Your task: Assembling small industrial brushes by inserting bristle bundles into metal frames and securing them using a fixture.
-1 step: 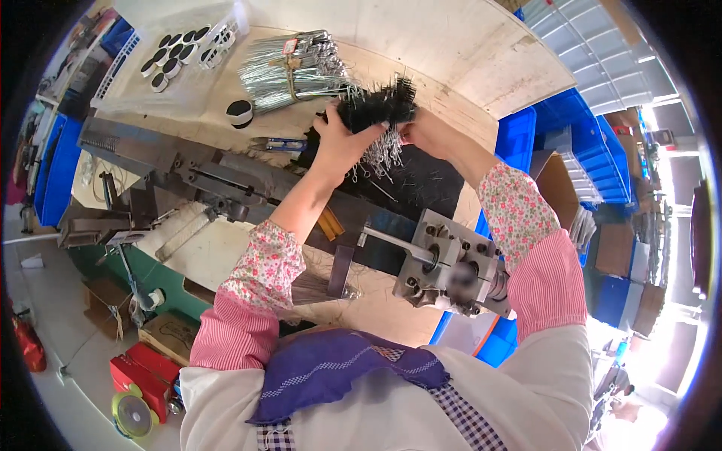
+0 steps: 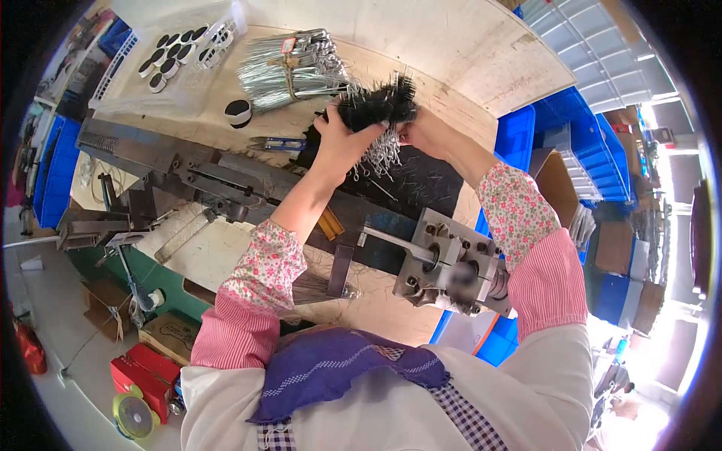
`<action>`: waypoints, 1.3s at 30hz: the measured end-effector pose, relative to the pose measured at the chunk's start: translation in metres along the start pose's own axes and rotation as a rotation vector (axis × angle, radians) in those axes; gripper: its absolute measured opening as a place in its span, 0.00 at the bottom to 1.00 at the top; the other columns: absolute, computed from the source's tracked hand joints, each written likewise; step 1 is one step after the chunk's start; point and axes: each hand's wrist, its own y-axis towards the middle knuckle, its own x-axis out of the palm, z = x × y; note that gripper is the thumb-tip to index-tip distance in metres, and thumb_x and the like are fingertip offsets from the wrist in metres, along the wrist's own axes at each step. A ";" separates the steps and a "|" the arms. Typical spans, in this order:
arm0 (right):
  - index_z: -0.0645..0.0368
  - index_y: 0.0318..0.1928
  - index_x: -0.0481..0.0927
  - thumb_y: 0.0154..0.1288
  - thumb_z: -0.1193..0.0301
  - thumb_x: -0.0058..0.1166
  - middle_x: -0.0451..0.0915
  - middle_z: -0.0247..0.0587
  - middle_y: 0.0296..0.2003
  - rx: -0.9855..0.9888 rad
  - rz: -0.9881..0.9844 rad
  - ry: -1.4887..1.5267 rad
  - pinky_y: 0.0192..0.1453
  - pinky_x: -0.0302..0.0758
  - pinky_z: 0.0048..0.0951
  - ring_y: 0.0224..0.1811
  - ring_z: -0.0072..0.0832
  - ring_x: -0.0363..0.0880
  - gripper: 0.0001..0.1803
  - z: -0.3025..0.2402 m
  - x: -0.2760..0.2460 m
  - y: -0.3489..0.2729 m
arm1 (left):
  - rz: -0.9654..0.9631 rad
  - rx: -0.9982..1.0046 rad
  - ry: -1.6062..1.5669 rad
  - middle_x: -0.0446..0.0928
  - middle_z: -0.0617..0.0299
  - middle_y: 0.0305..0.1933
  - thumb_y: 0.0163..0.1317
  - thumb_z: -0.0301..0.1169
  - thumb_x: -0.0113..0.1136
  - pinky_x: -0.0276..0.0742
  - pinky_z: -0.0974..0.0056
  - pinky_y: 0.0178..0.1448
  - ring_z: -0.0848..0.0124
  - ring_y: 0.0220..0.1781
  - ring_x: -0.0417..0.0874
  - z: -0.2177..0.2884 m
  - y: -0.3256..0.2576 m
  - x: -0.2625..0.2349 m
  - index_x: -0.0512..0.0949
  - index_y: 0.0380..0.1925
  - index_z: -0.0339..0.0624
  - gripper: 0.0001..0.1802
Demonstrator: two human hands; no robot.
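A bunch of black-bristled wire brushes (image 2: 368, 109) is gathered between my two hands at the back of the bench. Their twisted wire stems with small loops (image 2: 385, 154) hang down below the bristles. My left hand (image 2: 340, 141) is closed round the left side of the bunch, thumb across its front. Against the bunch's right side is my right hand (image 2: 423, 131), its fingers closed and partly hidden. Under the hands lies a dark mat (image 2: 425, 184) strewn with thin wire pieces. A tied bundle of silvery looped wires (image 2: 293, 71) lies just beyond my left hand.
Nearer me stands a metal machine head with a shaft (image 2: 444, 259); a long steel rail (image 2: 226, 177) runs left from it. Blue-handled pliers (image 2: 278, 143) and a black-and-white roll (image 2: 238, 113) lie left of my hands. A clear bin (image 2: 180, 94) holds more rolls. Blue crates (image 2: 575, 143) stand right.
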 end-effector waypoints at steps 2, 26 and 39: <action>0.54 0.33 0.74 0.60 0.70 0.49 0.72 0.34 0.27 0.027 0.009 0.157 0.42 0.73 0.39 0.33 0.26 0.73 0.03 -0.005 0.008 -0.004 | -0.017 0.010 -0.119 0.49 0.42 0.58 0.48 0.32 0.73 0.74 0.61 0.58 0.56 0.59 0.66 -0.002 0.000 0.002 0.53 0.64 0.32 0.49; 0.65 0.32 0.77 0.53 0.70 0.51 0.80 0.50 0.30 -0.488 0.559 -0.259 0.41 0.76 0.47 0.32 0.44 0.79 0.10 0.029 -0.128 -0.476 | -1.167 0.184 -0.279 0.79 0.48 0.41 0.57 0.28 0.63 0.81 0.59 0.45 0.59 0.43 0.83 0.159 -0.227 0.296 0.74 0.49 0.31 0.20; 0.58 0.36 0.75 0.54 0.69 0.52 0.72 0.35 0.28 0.020 0.905 0.608 0.41 0.79 0.44 0.36 0.28 0.74 0.09 0.364 -0.098 -0.516 | -1.029 -0.167 -0.014 0.71 0.51 0.55 0.50 0.32 0.71 0.77 0.61 0.55 0.65 0.53 0.76 -0.150 -0.353 0.363 0.67 0.57 0.38 0.35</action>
